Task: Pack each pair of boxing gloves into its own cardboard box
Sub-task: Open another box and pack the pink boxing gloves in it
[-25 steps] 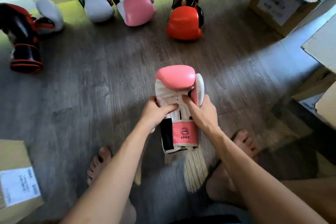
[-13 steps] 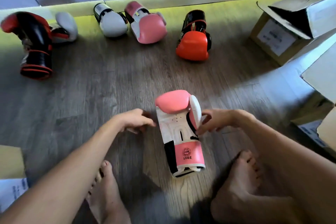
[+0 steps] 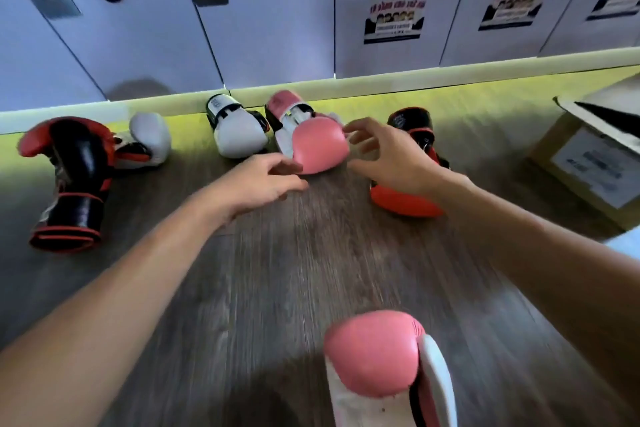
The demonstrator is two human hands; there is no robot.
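Observation:
A pink and white boxing glove (image 3: 384,367) lies on the wooden floor at the bottom of the head view. Its partner, a second pink glove (image 3: 317,142), lies by the lockers. My left hand (image 3: 263,180) reaches at its near left side with relaxed fingers, close to touching it. My right hand (image 3: 388,156) hovers at its right side with fingers spread and holds nothing. Two white gloves (image 3: 239,132) (image 3: 150,139), a black and red glove (image 3: 74,180) and an orange and black glove (image 3: 408,198) lie along the same row. The orange glove is partly hidden by my right hand.
An open cardboard box (image 3: 595,163) with a white label stands at the right. A row of numbered white lockers (image 3: 277,28) closes the far side behind a lit plinth.
Both hands have let go of the near pink glove, which stays on the floor, and have moved forward to the far pink glove. The view has tilted up toward the lockers.

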